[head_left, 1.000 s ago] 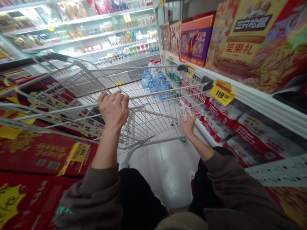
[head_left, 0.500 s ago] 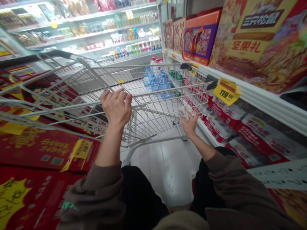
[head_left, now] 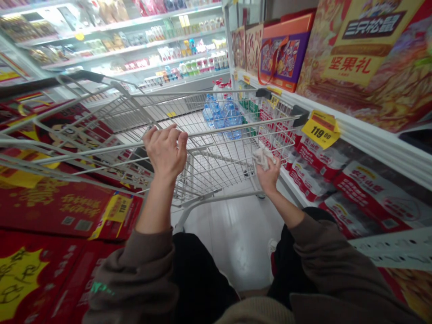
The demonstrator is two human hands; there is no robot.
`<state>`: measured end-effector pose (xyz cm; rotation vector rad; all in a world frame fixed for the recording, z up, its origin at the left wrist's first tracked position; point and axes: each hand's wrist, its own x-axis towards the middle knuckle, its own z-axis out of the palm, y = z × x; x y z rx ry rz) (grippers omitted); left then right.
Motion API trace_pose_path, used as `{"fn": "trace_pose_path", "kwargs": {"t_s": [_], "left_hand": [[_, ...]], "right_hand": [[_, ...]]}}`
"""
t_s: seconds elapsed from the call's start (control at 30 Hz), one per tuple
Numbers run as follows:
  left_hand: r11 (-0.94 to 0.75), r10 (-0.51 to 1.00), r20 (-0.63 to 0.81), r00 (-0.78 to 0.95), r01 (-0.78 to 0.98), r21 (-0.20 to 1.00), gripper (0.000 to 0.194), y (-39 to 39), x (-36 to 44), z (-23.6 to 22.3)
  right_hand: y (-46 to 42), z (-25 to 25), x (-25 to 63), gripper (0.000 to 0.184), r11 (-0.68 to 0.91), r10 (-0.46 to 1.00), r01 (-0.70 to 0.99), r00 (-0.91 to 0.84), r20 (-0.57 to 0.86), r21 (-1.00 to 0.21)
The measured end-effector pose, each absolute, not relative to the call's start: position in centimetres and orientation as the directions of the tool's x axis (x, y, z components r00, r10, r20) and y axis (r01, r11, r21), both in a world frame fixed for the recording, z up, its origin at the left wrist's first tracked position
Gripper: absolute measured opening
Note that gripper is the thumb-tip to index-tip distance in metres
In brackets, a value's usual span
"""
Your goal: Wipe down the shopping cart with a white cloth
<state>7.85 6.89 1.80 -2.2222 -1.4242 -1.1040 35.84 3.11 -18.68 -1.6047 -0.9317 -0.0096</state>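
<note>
My left hand (head_left: pixel 165 150) is curled over the handle of a wire shopping cart (head_left: pixel 216 127). My right hand (head_left: pixel 269 175) sits near the cart's right end, just below the handle, with a crumpled white tissue (head_left: pixel 263 157) held in its fingers. I cannot tell whether this hand touches the cart. Brown sleeves cover both forearms up to the wrists. Beyond the wire, a pack of blue-tinted water bottles (head_left: pixel 222 117) shows, but I cannot tell whether it lies inside the cart.
Red printed boxes (head_left: pixel 57 207) are stacked low on the left. Large nut gift boxes (head_left: pixel 357 54) stand on a white shelf (head_left: pixel 378 148) to the right, with red-and-white packs (head_left: pixel 367 198) below. A yellow 119.00 price tag (head_left: pixel 320 129) hangs there. Lit shelves stand ahead.
The whole scene has shifted slightly right in view, with the cart and both hands moving along with it. Both hands keep the same hold.
</note>
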Motion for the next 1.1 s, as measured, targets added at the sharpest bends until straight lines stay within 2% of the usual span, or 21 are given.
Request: {"fn": "trace_pose_path", "kwargs": {"t_s": [0.1, 0.17, 0.3, 0.5, 0.7, 0.93, 1.1], "left_hand": [[-0.479, 0.632, 0.740, 0.229, 0.866, 0.141, 0.052, 6.9, 7.8, 1.7], [-0.487, 0.626, 0.745, 0.231, 0.861, 0.143, 0.051, 6.9, 7.8, 1.6], [-0.490, 0.643, 0.735, 0.216, 0.854, 0.178, 0.049, 6.9, 7.8, 1.6], [-0.479, 0.642, 0.732, 0.228, 0.865, 0.150, 0.051, 6.8, 7.9, 1.7], [-0.475, 0.625, 0.745, 0.233, 0.871, 0.125, 0.054, 6.9, 7.8, 1.7], [-0.507, 0.664, 0.721, 0.198, 0.828, 0.239, 0.050, 6.9, 8.0, 1.7], [-0.475, 0.620, 0.754, 0.217, 0.869, 0.141, 0.057, 7.1, 8.0, 1.6]], "right_hand": [[3.4, -18.4, 36.5, 0.053, 0.013, 0.476, 0.541, 0.736, 0.481, -0.841], [3.5, -18.5, 36.5, 0.054, -0.028, 0.483, 0.535, 0.747, 0.457, -0.844], [3.4, -19.0, 35.7, 0.051, 0.004, 0.594, 0.574, 0.657, 0.463, -0.819], [3.4, -18.3, 36.4, 0.052, 0.015, 0.504, 0.536, 0.725, 0.469, -0.844], [3.4, -18.6, 35.7, 0.044, 0.011, 0.570, 0.566, 0.674, 0.470, -0.825], [3.8, -18.8, 36.0, 0.048, 0.036, 0.478, 0.573, 0.710, 0.518, -0.819], [3.3, -19.3, 34.3, 0.034, 0.111, 0.545, 0.620, 0.616, 0.569, -0.777]]}}
